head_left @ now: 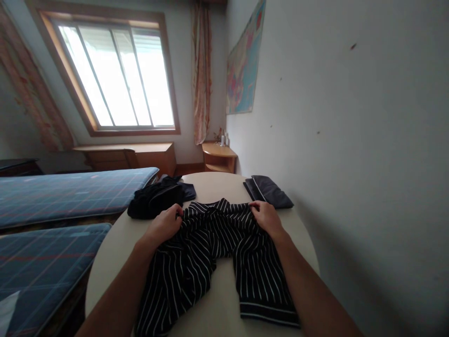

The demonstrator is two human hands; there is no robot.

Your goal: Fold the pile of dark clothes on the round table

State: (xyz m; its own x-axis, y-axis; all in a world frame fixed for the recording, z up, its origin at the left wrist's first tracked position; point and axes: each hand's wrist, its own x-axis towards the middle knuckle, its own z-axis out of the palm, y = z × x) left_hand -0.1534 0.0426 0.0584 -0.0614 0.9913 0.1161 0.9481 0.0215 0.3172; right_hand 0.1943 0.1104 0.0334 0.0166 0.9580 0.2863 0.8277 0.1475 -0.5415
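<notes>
A pair of black trousers (pixel 220 234) with thin white stripes lies spread on a round cream table (pixel 224 299), waist on the far side and legs towards me. My left hand (pixel 167 222) pinches the waist's left corner. At the opposite corner, my right hand (pixel 265 216) has the edge between thumb and fingers. The right leg lies fairly flat, with a white-banded hem; the left leg is rumpled, partly behind my forearm. Just beyond my left hand sits a heap of black clothing (pixel 156 199). Folded dark clothing (pixel 270 191) rests beyond my right hand.
A white wall (pixel 368 187) runs close along the table's right side. Two blue plaid mattresses (pixel 70 194) are at the left. Behind the table stand a corner shelf (pixel 220 150) with small items and a wooden desk (pixel 154 150) beneath the window (pixel 119 79).
</notes>
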